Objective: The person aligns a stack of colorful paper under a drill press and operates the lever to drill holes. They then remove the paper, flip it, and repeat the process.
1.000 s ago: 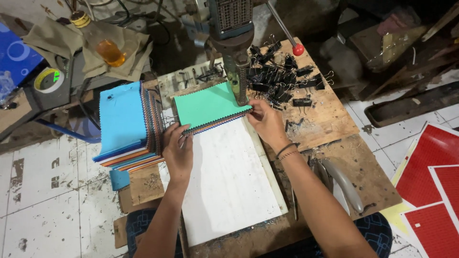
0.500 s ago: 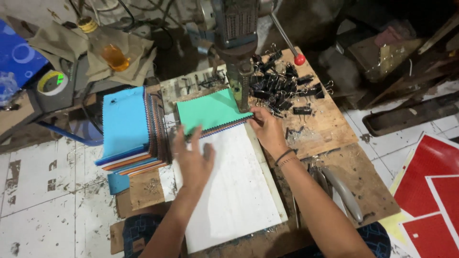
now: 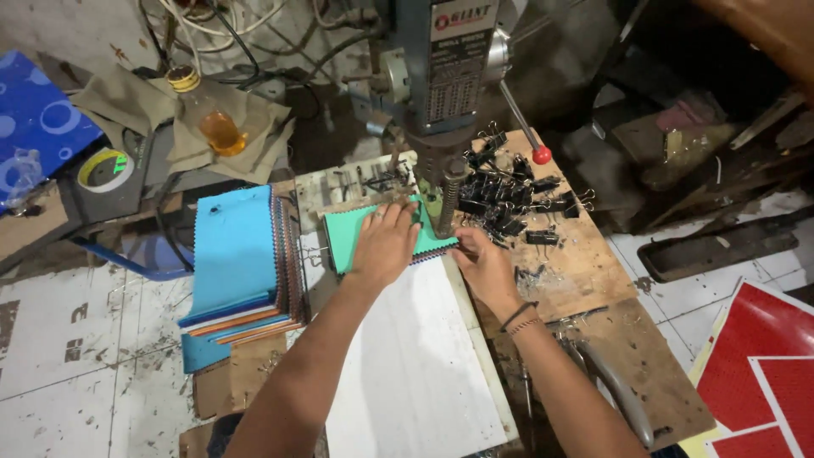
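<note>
The left hand [image 3: 386, 242] lies flat, fingers spread, pressing the teal fabric swatch stack [image 3: 356, 239] beneath the drill press [image 3: 445, 102]. The right hand [image 3: 483, 265] pinches the stack's right edge, fingers curled. Black binder clips [image 3: 509, 199] lie heaped beyond it on rough wood.

A worn, scratched wooden workbench [image 3: 593, 356] carries a large white flat board [image 3: 411, 373], with a stack of teal-topped fabric swatch sheets [image 3: 356, 237] lying at the board's far end. To the right, a heap of black metal binder clips [image 3: 509, 199] is scattered over the bare wood. At the left edge sits a thicker stack of multicoloured fabric swatches with a blue top sheet [image 3: 233, 259].
</note>
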